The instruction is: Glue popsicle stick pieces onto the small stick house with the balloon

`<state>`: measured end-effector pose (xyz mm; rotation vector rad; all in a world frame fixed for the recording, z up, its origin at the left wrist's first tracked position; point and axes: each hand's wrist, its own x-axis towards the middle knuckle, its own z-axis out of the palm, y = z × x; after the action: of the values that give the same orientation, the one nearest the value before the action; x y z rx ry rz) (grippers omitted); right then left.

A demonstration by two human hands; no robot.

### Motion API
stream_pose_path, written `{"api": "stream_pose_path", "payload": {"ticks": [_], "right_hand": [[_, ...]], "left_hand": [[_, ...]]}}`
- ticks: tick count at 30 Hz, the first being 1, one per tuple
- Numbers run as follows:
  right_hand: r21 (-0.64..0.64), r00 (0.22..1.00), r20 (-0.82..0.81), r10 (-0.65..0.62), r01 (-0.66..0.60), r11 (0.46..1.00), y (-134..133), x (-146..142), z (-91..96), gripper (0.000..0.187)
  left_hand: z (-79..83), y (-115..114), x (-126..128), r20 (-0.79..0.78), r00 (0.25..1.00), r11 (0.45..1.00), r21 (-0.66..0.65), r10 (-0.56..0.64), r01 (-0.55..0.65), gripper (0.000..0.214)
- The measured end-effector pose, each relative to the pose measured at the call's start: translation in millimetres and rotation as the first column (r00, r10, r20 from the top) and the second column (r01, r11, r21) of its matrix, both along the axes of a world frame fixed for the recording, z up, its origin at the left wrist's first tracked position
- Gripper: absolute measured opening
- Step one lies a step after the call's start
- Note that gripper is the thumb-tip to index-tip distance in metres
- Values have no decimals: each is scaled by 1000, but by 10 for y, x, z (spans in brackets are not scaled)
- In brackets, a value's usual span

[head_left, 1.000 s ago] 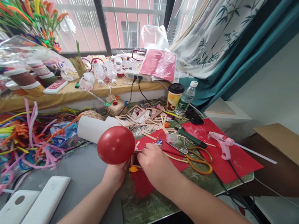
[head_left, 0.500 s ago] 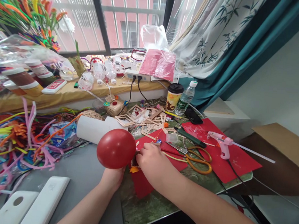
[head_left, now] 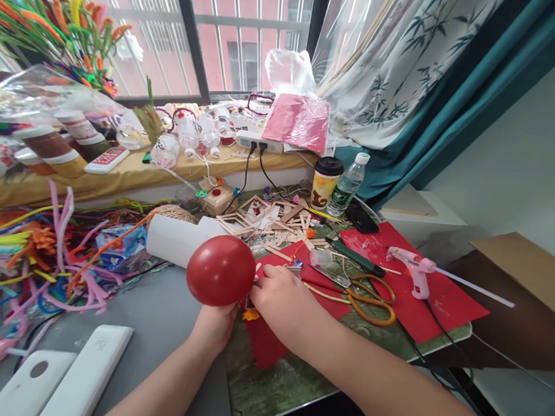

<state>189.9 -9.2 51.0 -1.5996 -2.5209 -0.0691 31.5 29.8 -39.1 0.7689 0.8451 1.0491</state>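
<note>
My left hand [head_left: 214, 327] is closed round the bottom of a small red balloon [head_left: 221, 270] and holds it upright above the desk. My right hand [head_left: 277, 296] rests just right of the balloon, fingers curled and pinched at the balloon's side on something small that I cannot make out. Under both hands lies a red paper sheet [head_left: 265, 346] on a green mat [head_left: 286, 383]. A small orange bit [head_left: 250, 314] lies between the hands.
Orange-handled scissors [head_left: 371, 297], a pink glue gun [head_left: 415, 268] and a cutter [head_left: 355, 257] lie on red paper to the right. Wooden sticks [head_left: 276, 217], a white roll [head_left: 177, 238], pipe cleaners [head_left: 35, 258], a cup [head_left: 325, 183] and a bottle [head_left: 348, 185] crowd the back. White devices [head_left: 63, 377] lie front left.
The balloon and both hands have shifted slightly right and up in view; the right hand stays pinched at the balloon's side.
</note>
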Motion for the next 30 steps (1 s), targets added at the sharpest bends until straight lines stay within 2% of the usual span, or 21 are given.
{"api": "stream_pose_path", "payload": {"ticks": [3, 11, 18, 26, 30], "right_hand": [[13, 999, -15, -36, 37, 999, -9, 12, -5, 7], [5, 999, 5, -41, 41, 999, 0, 19, -93, 7], [-10, 1000, -8, -7, 7, 1000, -19, 18, -83, 4], [-18, 996, 89, 12, -10, 1000, -32, -23, -82, 12], [-59, 997, 78, 3, 2, 998, -24, -21, -106, 13]], "left_hand": [[0, -5, 3, 13, 1000, 1000, -3, 10, -10, 23], [2, -9, 16, 24, 999, 1000, 4, 28, -28, 29], [-3, -9, -34, 27, 999, 1000, 5, 23, -23, 40], [-48, -3, -65, 30, 1000, 999, 33, 2, -3, 35], [-101, -16, -76, 33, 999, 1000, 22, 10, -11, 29]]}}
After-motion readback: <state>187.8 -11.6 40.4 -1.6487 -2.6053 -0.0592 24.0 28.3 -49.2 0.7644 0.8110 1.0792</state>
